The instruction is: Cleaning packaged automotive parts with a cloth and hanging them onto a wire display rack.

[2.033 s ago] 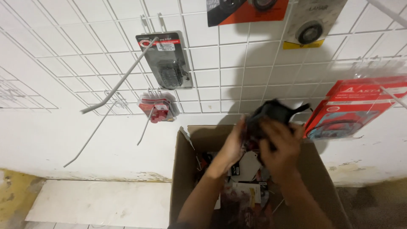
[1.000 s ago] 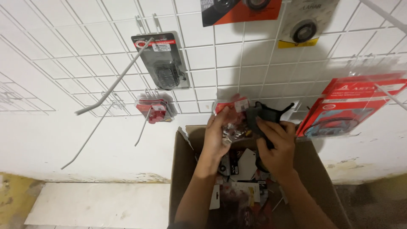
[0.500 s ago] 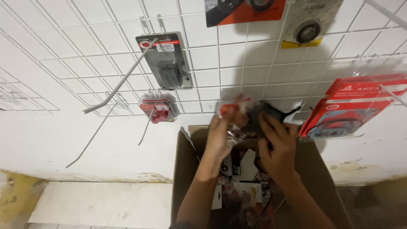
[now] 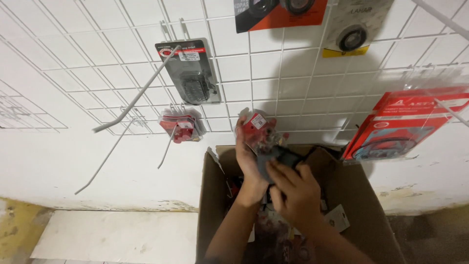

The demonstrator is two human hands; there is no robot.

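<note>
Over the open cardboard box (image 4: 215,205), the right hand (image 4: 293,193) closes on a dark packet (image 4: 286,157). Just beyond, the left hand (image 4: 250,151) grips small red-carded packets (image 4: 261,132), raised before the white wire grid (image 4: 97,73) and its hanging packages.

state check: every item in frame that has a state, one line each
left hand: raised, gripping the small red packet
small red packet: held up over the box
right hand: closed over a dark packaged item
dark packaged item: held between both hands
cardboard box: open, flaps up, packets inside
grey blister pack: hanging on the wall grid
red packets: hanging on a hook
long wire hook: bare
</note>
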